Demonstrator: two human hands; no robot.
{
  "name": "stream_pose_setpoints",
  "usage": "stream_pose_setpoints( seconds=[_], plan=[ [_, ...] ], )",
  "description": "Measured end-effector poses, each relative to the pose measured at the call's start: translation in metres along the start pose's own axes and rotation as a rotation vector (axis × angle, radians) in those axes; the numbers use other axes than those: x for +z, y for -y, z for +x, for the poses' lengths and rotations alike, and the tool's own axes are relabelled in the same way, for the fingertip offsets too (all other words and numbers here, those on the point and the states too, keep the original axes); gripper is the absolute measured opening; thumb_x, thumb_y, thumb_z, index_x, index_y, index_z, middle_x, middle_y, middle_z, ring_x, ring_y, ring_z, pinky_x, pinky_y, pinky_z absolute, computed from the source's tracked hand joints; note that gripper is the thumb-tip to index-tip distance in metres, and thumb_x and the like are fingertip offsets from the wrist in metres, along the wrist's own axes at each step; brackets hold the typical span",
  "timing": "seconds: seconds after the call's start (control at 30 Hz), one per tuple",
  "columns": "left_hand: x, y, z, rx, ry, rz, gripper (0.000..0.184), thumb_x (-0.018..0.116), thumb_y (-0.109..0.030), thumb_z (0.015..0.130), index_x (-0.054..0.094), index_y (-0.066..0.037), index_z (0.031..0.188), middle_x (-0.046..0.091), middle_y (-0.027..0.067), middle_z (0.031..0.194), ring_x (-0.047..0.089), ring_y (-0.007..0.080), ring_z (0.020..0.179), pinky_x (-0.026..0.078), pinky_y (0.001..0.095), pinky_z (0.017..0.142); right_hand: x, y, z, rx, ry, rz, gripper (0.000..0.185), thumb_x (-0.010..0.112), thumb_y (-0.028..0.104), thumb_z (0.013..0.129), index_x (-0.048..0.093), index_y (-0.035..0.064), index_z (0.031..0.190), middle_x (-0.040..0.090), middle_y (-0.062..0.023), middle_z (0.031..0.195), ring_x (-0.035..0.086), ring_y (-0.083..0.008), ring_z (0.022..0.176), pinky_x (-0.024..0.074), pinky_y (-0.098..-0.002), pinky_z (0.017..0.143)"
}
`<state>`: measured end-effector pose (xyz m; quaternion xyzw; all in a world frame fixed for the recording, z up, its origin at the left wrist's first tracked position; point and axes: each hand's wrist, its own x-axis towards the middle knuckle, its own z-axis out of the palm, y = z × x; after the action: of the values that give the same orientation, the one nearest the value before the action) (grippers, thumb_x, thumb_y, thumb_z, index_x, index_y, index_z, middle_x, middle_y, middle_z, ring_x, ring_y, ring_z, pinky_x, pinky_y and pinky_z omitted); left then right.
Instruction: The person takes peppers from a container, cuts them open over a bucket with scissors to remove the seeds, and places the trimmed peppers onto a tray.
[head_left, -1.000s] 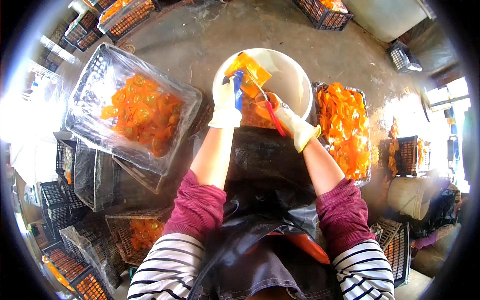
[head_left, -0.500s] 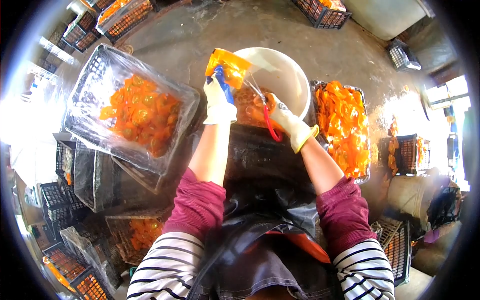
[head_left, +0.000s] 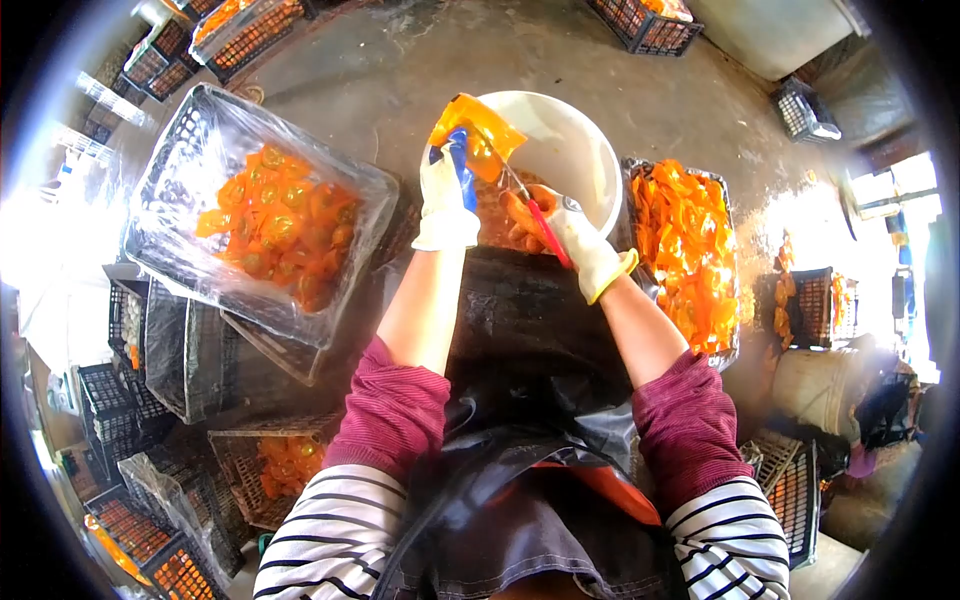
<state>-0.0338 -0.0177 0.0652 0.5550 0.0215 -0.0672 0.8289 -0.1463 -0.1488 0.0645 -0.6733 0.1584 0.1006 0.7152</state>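
Gloved in white and blue, my left hand (head_left: 449, 185) grips an orange plastic packet (head_left: 478, 132) over the left side of a white tub (head_left: 590, 150). My right hand (head_left: 568, 232), in a white and orange glove, is closed on red-handled scissors (head_left: 547, 232). Their blades point up and left and meet the packet's lower right part. Reddish contents show at the bottom of the tub, partly behind my hands.
To the left stands a plastic-lined crate (head_left: 150, 225) with orange packets (head_left: 285, 215). On the right, close to the tub, is a crate of flattened orange packets (head_left: 685, 255). More crates (head_left: 655, 35) stand around on the floor.
The packet and my left hand have shifted right and tilted since half a second ago. The scissor blades, apart and beside the packet then, now meet it and look closer together.
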Motion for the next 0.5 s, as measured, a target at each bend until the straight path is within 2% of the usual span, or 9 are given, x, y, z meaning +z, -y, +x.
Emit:
stream_pose_setpoints(
  seconds=[0.03, 0.13, 0.23, 0.3, 0.33, 0.43, 0.47, 0.5],
  plan=[
    [0.0, -0.002, -0.001, 0.001, 0.005, 0.035, 0.033, 0.06, -0.017, 0.091, 0.057, 0.001, 0.118, 0.063, 0.0109, 0.107, 0.058, 0.0186, 0.099, 0.046, 0.0271, 0.089, 0.002, 0.004, -0.003, 0.048, -0.008, 0.024, 0.034, 0.058, 0.021, 0.093, 0.055, 0.0035, 0.123, 0.063, -0.004, 0.103, 0.06, -0.0108, 0.082, 0.0473, -0.0224, 0.065],
    [-0.006, 0.017, 0.01, 0.047, 0.045, 0.208, 0.034, 0.061, -0.016, 0.091, 0.056, 0.001, 0.12, 0.063, 0.0105, 0.109, 0.058, 0.0186, 0.1, 0.046, 0.0273, 0.09, 0.003, -0.005, 0.006, -0.233, -0.088, -0.259, 0.036, 0.056, 0.022, 0.095, 0.053, 0.0029, 0.125, 0.063, -0.0051, 0.104, 0.06, -0.0115, 0.08, 0.0473, -0.0219, 0.064],
    [-0.005, 0.016, 0.007, 0.041, 0.049, 0.238, 0.033, 0.06, -0.013, 0.091, 0.057, 0.0, 0.121, 0.062, 0.0103, 0.111, 0.058, 0.0194, 0.102, 0.046, 0.0276, 0.091, 0.0, 0.001, -0.005, -0.035, -0.06, 0.023, 0.033, 0.054, 0.02, 0.096, 0.053, 0.0031, 0.125, 0.063, -0.0056, 0.105, 0.061, -0.0123, 0.083, 0.048, -0.0219, 0.067],
    [0.001, -0.001, -0.003, 0.015, 0.034, 0.194, 0.031, 0.059, -0.01, 0.091, 0.057, -0.001, 0.12, 0.062, 0.0103, 0.113, 0.058, 0.0202, 0.103, 0.046, 0.0279, 0.091, 0.003, 0.016, -0.014, 0.05, -0.068, 0.059, 0.032, 0.053, 0.018, 0.096, 0.053, 0.0032, 0.124, 0.063, -0.006, 0.105, 0.061, -0.0125, 0.085, 0.0483, -0.0222, 0.068],
    [0.006, -0.007, -0.01, 0.012, -0.015, 0.223, 0.03, 0.059, -0.016, 0.092, 0.06, 0.001, 0.116, 0.064, 0.0127, 0.109, 0.06, 0.0219, 0.1, 0.047, 0.029, 0.088, 0.004, 0.013, -0.012, 0.005, -0.078, 0.009, 0.032, 0.052, 0.018, 0.096, 0.053, 0.0032, 0.124, 0.063, -0.0062, 0.105, 0.061, -0.0126, 0.085, 0.0484, -0.0222, 0.068],
    [-0.011, 0.034, 0.014, 0.142, 0.111, 0.36, 0.034, 0.059, -0.026, 0.092, 0.063, 0.002, 0.11, 0.066, 0.0166, 0.101, 0.062, 0.0251, 0.094, 0.048, 0.0323, 0.083, 0.002, -0.011, 0.006, -0.199, -0.114, -0.16, 0.031, 0.051, 0.016, 0.096, 0.053, 0.0032, 0.124, 0.063, -0.0065, 0.106, 0.061, -0.0128, 0.086, 0.0484, -0.0219, 0.069],
    [-0.011, 0.033, 0.013, 0.149, 0.131, 0.4, 0.031, 0.058, -0.021, 0.092, 0.061, 0.002, 0.113, 0.065, 0.0132, 0.101, 0.061, 0.0215, 0.094, 0.047, 0.03, 0.083, 0.003, -0.009, 0.005, -0.225, -0.115, -0.157, 0.031, 0.051, 0.016, 0.096, 0.053, 0.0031, 0.124, 0.062, -0.0065, 0.106, 0.061, -0.0127, 0.087, 0.0484, -0.0218, 0.07],
    [-0.01, 0.032, 0.013, 0.156, 0.153, 0.442, 0.029, 0.057, -0.016, 0.092, 0.06, 0.001, 0.116, 0.065, 0.0099, 0.102, 0.059, 0.0178, 0.093, 0.047, 0.0277, 0.082, 0.001, -0.006, 0.002, -0.141, -0.095, -0.028, 0.031, 0.051, 0.016, 0.097, 0.053, 0.0031, 0.124, 0.062, -0.0064, 0.106, 0.061, -0.0125, 0.087, 0.0486, -0.0217, 0.071]
  ],
)
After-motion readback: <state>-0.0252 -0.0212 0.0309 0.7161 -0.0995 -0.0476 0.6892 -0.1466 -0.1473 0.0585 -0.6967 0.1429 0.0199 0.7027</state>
